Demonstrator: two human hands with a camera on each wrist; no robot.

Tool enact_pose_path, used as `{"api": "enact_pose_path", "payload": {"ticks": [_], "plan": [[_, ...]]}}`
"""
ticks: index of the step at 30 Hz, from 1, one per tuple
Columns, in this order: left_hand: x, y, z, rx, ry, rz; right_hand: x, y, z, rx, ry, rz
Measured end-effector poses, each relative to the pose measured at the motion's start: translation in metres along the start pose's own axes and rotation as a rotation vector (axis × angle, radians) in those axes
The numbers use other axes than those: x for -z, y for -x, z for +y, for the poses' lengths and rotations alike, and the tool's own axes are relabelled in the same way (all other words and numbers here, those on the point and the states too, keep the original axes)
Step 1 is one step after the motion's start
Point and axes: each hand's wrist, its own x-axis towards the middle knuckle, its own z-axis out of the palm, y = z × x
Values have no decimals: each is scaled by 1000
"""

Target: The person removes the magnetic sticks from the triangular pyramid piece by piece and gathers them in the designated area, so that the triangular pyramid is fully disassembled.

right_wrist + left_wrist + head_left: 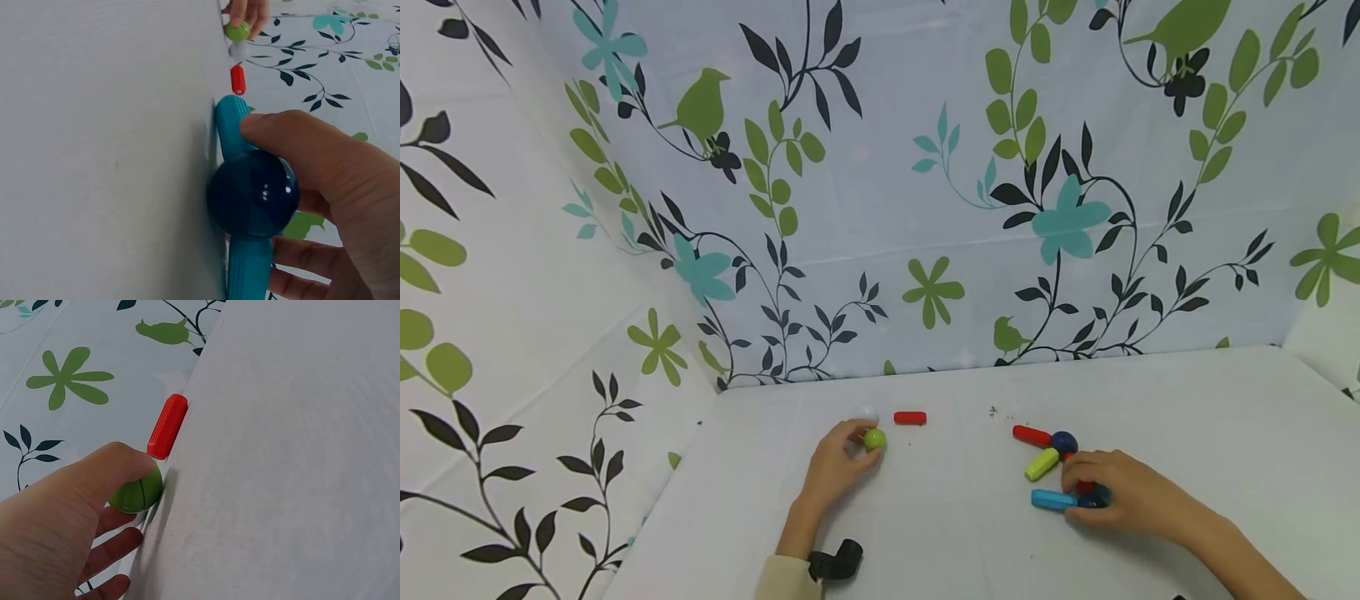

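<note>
My left hand point(833, 468) pinches a green ball point(875, 440) between thumb and fingers, close over the tabletop. Just behind it sits a white ball point(868, 412), partly covered by the fingers. A short red rod point(910, 417) lies to its right. My right hand point(1131, 492) grips a joined ball-and-rod piece at its near corner. There, a dark blue ball point(253, 194) has light blue rods point(232, 125) on two sides, with the thumb at one rod. At the far corner another dark blue ball point(1063, 442) meets a red rod point(1032, 435) and a yellow-green rod point(1042, 464). Fingers partly hide a red rod between the balls.
A white cloth covers the table point(955, 517). Behind and to the left hangs a patterned curtain point(865, 208) with leaves and birds. A black strap with a camera mount point(837, 562) sits on the left wrist.
</note>
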Motion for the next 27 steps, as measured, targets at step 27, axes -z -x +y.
{"api": "enact_pose_path", "payload": {"ticks": [27], "plan": [[5, 0, -3, 57, 34, 60, -11, 6, 7, 41, -17, 62]]}}
